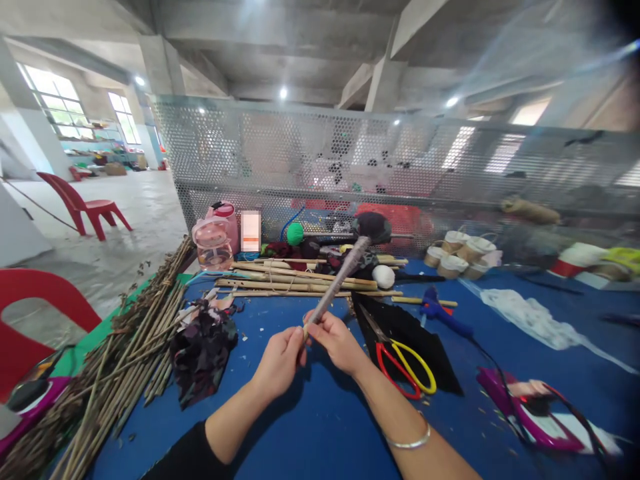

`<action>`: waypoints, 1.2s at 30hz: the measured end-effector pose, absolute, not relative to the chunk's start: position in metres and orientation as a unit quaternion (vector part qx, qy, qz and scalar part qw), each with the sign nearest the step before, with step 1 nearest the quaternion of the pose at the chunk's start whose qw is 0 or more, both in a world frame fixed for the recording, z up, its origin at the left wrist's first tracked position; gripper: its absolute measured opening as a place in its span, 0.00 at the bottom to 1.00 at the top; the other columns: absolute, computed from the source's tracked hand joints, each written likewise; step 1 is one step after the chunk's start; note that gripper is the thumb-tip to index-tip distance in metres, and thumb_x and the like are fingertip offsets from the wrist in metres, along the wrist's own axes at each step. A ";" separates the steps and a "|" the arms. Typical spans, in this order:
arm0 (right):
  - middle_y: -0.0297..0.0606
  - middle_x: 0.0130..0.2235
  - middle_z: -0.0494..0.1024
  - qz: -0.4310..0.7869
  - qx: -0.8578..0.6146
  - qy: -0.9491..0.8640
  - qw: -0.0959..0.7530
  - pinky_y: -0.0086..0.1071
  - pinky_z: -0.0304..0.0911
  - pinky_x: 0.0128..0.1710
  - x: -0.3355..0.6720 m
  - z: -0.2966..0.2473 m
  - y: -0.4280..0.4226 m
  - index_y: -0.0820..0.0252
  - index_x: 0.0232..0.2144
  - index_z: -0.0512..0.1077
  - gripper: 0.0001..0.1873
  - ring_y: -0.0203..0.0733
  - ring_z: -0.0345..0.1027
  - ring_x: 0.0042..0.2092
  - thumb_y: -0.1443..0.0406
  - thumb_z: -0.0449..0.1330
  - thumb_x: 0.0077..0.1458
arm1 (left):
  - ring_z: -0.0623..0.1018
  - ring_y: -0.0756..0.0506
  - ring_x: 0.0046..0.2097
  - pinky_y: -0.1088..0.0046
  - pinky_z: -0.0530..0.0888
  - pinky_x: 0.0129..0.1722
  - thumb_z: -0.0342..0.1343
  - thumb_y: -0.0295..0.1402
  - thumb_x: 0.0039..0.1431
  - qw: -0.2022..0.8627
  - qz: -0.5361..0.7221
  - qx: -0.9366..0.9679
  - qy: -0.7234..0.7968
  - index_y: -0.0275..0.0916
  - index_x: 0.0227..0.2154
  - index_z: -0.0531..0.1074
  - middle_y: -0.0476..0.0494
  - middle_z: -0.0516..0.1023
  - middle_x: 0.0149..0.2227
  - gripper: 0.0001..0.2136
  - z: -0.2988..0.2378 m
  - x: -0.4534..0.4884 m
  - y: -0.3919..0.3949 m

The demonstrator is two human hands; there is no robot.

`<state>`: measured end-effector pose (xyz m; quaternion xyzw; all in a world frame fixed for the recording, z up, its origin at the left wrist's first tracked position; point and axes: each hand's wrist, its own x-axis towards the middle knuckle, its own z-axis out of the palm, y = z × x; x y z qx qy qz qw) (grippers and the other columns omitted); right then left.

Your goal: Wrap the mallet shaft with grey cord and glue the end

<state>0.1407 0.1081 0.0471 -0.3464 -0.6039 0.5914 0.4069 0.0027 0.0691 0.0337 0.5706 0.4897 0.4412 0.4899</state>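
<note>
My left hand (278, 361) is closed around the pale lower end of a stick wrapped in grey patterned material (340, 281). Just above it, my right hand (336, 339) pinches the same stick between thumb and fingers. The stick tilts up and away to the right, its far end overlapping a dark bundle (373, 227). Right of my hands, scissors with red and yellow handles (400, 367) lie on a piece of black cloth (435, 357). A crumpled dark patterned cloth (203, 353) rests to the left of my hands.
Dry twigs (145, 360) are piled on the left, bamboo sticks (310, 283) across the back. A blue glue gun (445, 312) and a purple iron (535, 410) lie right. A pink bottle (227, 223) and a white ball (383, 277) stand near the perforated metal screen (220, 147).
</note>
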 end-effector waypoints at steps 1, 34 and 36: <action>0.32 0.26 0.69 0.582 -0.355 -0.607 0.408 0.33 0.58 0.33 0.140 0.046 0.109 0.60 0.32 0.66 0.19 0.37 0.63 0.29 0.52 0.62 0.47 | 0.63 0.52 0.21 0.77 0.60 0.23 0.40 0.47 0.60 0.474 0.444 0.579 0.493 0.36 0.27 0.67 0.50 0.66 0.19 0.20 0.033 0.002 0.070; 0.26 0.20 0.61 0.578 -0.346 -0.608 0.420 0.27 0.43 0.20 0.143 0.045 0.108 0.60 0.31 0.66 0.20 0.29 0.49 0.21 0.51 0.63 0.44 | 0.70 0.50 0.26 0.76 0.64 0.26 0.51 0.42 0.55 0.309 0.428 0.699 0.483 0.36 0.32 0.70 0.47 0.73 0.25 0.13 0.041 -0.012 0.066; 0.28 0.23 0.64 0.556 -0.353 -0.613 0.437 0.27 0.49 0.24 0.140 0.044 0.110 0.61 0.30 0.66 0.20 0.31 0.54 0.24 0.51 0.63 0.44 | 0.70 0.50 0.27 0.76 0.63 0.27 0.53 0.40 0.54 0.250 0.435 0.701 0.508 0.37 0.31 0.71 0.48 0.74 0.25 0.11 0.039 -0.011 0.067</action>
